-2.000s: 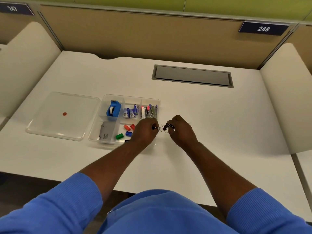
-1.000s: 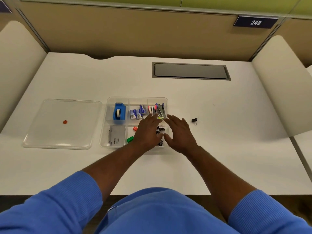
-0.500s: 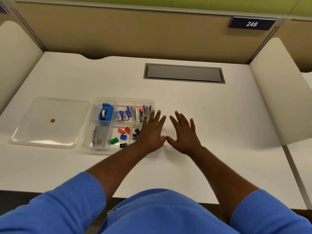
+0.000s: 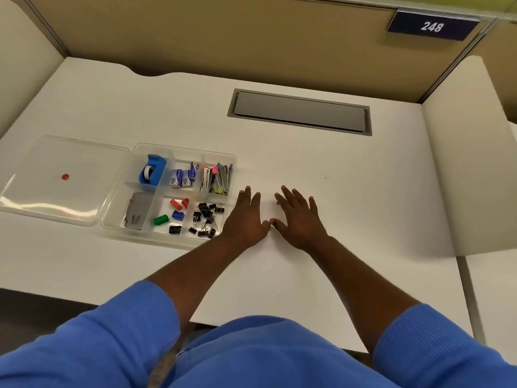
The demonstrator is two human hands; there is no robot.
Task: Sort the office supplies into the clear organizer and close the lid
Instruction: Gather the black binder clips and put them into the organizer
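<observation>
The clear organizer (image 4: 235, 163) sits on the white desk with no lid on it. Its compartments hold a blue tape dispenser (image 4: 152, 171), staple boxes (image 4: 181, 177), staplers (image 4: 216, 179), a grey case (image 4: 135, 214), coloured sharpeners (image 4: 176, 210) and black binder clips (image 4: 205, 218). The clear lid (image 4: 56, 180) lies flat to the left of the organizer, with a red dot on it. My left hand (image 4: 246, 219) rests flat on the desk just right of the organizer, fingers spread. My right hand (image 4: 298, 217) lies flat beside it, holding nothing; a small dark bit shows at its index fingertip.
A grey cable hatch (image 4: 299, 112) is set into the desk at the back. Beige partition walls (image 4: 470, 152) stand on both sides and behind. A sign reading 248 (image 4: 432, 26) hangs at the upper right.
Both hands dropped binder clips into the organizer, then moved right and laid flat on the desk. The lone clip seen on the desk a second ago is out of sight.
</observation>
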